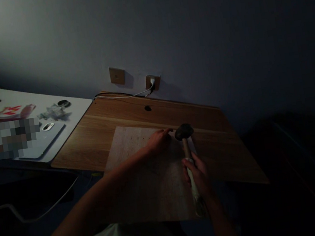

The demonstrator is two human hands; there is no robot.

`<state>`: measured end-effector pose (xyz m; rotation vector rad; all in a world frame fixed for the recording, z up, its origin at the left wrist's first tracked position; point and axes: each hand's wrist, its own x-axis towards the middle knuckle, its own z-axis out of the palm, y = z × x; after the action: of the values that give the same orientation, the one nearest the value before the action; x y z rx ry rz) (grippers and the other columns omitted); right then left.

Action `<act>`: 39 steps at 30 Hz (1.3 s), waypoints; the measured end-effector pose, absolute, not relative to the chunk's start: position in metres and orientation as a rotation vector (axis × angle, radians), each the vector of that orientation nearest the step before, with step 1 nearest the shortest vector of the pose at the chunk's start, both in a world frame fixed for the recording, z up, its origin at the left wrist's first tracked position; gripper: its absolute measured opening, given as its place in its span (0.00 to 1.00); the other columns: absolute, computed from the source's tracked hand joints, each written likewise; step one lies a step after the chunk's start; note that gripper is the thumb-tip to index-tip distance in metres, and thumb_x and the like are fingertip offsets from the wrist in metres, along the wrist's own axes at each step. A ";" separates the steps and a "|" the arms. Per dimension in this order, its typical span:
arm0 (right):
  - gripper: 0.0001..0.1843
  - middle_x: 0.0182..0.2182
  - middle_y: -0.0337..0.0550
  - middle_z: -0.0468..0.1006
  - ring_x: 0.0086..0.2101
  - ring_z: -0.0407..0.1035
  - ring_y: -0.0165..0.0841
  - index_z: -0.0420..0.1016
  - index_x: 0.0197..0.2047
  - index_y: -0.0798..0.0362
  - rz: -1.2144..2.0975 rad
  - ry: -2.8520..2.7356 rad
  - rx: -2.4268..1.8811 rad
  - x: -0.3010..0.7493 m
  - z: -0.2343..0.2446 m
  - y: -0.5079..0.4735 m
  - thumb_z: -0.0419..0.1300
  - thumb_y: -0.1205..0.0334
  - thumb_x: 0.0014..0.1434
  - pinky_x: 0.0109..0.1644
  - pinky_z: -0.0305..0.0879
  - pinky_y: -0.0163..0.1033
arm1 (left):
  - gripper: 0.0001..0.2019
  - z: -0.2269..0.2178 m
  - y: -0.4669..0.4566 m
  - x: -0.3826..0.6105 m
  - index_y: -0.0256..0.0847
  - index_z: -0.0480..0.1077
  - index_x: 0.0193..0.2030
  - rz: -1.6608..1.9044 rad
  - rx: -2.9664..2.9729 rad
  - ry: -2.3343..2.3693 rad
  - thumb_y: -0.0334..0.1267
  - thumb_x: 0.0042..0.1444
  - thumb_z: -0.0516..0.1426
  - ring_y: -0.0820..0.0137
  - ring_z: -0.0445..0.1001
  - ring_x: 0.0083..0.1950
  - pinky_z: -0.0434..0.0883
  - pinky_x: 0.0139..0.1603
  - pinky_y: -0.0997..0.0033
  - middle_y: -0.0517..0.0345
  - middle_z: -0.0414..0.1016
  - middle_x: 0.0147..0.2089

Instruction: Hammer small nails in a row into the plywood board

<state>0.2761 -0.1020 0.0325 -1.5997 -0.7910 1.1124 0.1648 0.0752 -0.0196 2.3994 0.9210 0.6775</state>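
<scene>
My right hand is wrapped around the pale-wrapped handle of a hammer. Its rounded dark head is up, above the far right corner of a light wooden board. My left hand rests at the board's far edge, thumb and forefinger pinched just left of the hammer head. Whatever is between those fingertips is too small and dark to make out. Several small dark dots, nails or holes, run in a row along the board's far side, left of my left hand.
Under the board is a brown wooden desk against the wall, with a cable hole. A white plug sits in the wall socket, its cable trailing left. On the white table at left lie a flat scale and crumpled plastic.
</scene>
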 end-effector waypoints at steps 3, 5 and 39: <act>0.17 0.14 0.25 0.63 0.11 0.52 0.24 0.65 0.37 0.48 1.128 -0.823 -1.614 0.273 0.028 -0.096 0.63 0.46 0.55 0.12 0.52 0.28 | 0.24 -0.019 0.076 0.164 0.38 0.68 0.61 0.722 2.341 0.883 0.28 0.56 0.58 0.64 0.78 0.48 0.74 0.50 0.68 0.49 0.80 0.48; 0.17 0.14 0.25 0.64 0.11 0.52 0.23 0.64 0.35 0.47 1.127 -0.817 -1.628 0.271 0.024 -0.094 0.64 0.46 0.54 0.12 0.52 0.29 | 0.23 -0.019 0.077 0.164 0.39 0.69 0.60 0.734 2.301 0.860 0.28 0.55 0.58 0.65 0.79 0.46 0.74 0.49 0.68 0.52 0.81 0.45; 0.32 0.17 0.27 0.63 0.15 0.55 0.25 0.70 0.52 0.51 1.099 -0.695 -1.786 0.279 0.014 -0.159 0.65 0.39 0.51 0.15 0.52 0.29 | 0.09 0.015 0.029 0.058 0.44 0.73 0.44 0.537 3.028 -0.261 0.29 0.67 0.53 0.66 0.73 0.38 0.70 0.38 0.68 0.52 0.76 0.34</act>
<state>0.2794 -0.1590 0.0135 -1.7863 -0.6952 1.0994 0.0576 0.0291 0.0153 3.0275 -0.2606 0.5374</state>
